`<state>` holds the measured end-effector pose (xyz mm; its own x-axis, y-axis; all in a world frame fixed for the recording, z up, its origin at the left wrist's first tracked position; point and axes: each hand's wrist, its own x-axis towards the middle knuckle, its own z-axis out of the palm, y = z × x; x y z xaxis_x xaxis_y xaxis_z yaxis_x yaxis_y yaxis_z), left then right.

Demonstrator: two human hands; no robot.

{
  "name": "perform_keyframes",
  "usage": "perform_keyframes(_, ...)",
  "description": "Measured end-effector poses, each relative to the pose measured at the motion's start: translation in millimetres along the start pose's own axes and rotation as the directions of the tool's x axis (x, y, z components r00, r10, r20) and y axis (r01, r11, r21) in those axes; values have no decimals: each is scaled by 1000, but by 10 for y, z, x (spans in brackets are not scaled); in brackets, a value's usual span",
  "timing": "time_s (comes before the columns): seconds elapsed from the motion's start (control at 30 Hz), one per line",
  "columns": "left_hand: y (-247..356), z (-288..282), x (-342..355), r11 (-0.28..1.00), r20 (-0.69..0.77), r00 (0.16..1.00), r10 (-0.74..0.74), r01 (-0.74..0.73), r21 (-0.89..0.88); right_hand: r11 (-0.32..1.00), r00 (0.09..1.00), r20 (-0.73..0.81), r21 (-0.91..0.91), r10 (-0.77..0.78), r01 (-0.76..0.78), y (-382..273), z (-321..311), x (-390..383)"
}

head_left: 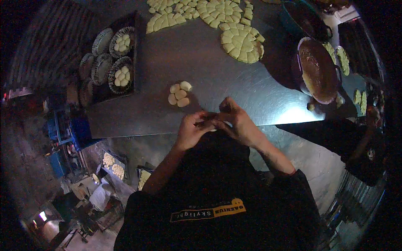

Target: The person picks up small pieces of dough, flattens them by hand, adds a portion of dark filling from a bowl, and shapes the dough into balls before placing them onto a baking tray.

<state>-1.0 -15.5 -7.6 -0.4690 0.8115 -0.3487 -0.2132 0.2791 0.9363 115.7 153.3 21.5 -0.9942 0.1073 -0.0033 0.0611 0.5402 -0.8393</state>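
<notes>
My left hand and my right hand meet at the near edge of the steel table, fingers curled together around a small pale thing, mostly hidden, that I cannot make out. Just beyond them sits a cluster of several small dough balls. Farther back lies a round slab of pale dough cut into pieces, with more cut dough along the back.
Left, a dark tray holds several foil pans, two with dough balls. Right are two large pans. A co-worker's arm shows at far right. Dough trays sit low at left.
</notes>
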Motion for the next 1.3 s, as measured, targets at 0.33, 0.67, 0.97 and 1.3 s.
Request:
perform_keyframes(0.33, -262, -626, 186, 987, -127, 990, 64, -45, 154, 996, 993, -96, 60, 64, -59, 108, 895, 333)
perform_keyframes(0.67, -486, -1408, 1484, 802, 284, 932, 223, -342, 490, 894, 697, -577, 150, 426, -423, 616, 1451, 1065)
perform_keyframes(0.97, -406, -1575, 1327, 865, 115, 913, 391, -408, 294, 847, 758, -597, -234, 262, -477, 310, 1638, 1115)
perform_keyframes(1.3, -467, -2296, -60, 937, -196, 938, 285, -315, -148, 742, 942, -333, -625, 25, -241, 656, 1736, 1604)
